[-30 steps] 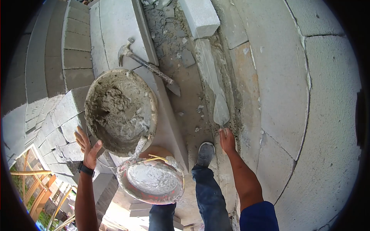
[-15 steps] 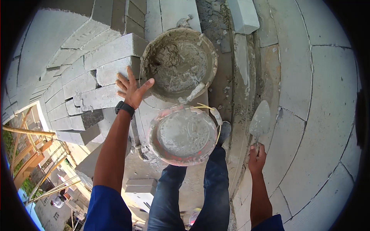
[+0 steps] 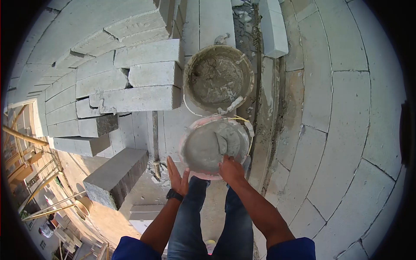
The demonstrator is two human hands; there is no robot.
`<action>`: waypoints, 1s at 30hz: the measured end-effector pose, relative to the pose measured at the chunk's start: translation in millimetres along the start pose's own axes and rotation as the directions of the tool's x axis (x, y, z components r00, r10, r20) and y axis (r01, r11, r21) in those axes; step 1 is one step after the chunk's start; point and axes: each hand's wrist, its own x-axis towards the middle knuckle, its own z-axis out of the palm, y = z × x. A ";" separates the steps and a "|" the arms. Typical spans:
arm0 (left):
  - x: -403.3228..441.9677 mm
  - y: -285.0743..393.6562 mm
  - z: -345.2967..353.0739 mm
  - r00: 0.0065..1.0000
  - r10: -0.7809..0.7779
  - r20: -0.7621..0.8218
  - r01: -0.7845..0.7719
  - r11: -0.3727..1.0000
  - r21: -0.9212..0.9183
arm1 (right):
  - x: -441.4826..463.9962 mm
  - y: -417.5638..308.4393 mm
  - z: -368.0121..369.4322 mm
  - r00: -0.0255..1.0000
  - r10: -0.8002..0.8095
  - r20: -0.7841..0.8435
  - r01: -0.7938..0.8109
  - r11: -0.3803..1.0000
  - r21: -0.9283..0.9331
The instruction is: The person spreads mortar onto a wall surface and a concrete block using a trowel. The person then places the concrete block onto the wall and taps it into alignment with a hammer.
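Here, through the head camera, I look down on a round bucket with a pinkish, paste-smeared rim (image 3: 199, 176) between two denim-clad legs (image 3: 189, 216). It contains smooth, wet grey paste (image 3: 198, 146). My right hand (image 3: 231, 170) is closed around what seems to be the handle of a grey metal trowel (image 3: 222, 143), whose blade lies in the paste, right of centre. My left hand (image 3: 178, 180) is open, fingers raised, nothing visible in it, near the rim's lower left; I cannot tell if it touches. Just beyond sits a larger round tub of rough brown-grey mortar (image 3: 218, 80).

To work the paste well, I would judge it best to grip firmly with a loose wrist, tilt the blade shallowly and sweep slowly along the wall. Steadying the rim with my left palm should limit rocking; a steep or hurried stroke could splash.
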 end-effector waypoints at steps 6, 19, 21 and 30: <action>-56.2 0.7 18.6 0.986 -0.059 0.154 0.067 0.997 -0.042 | -34.7 17.7 -8.1 1.000 -0.001 0.014 -0.002 0.982 0.188; -74.1 20.1 65.9 0.949 -0.284 0.134 0.313 0.893 -0.323 | -80.9 137.9 24.9 0.989 -0.051 -0.138 0.131 0.731 0.669; -88.6 24.8 67.6 0.923 -0.350 0.160 0.379 0.899 -0.220 | -89.9 153.8 23.6 0.991 -0.014 -0.134 0.110 0.665 0.739; -174.6 36.8 85.4 0.871 -0.362 0.331 0.281 0.921 0.269 | -54.8 284.6 21.6 0.935 0.273 -0.226 0.089 0.435 0.896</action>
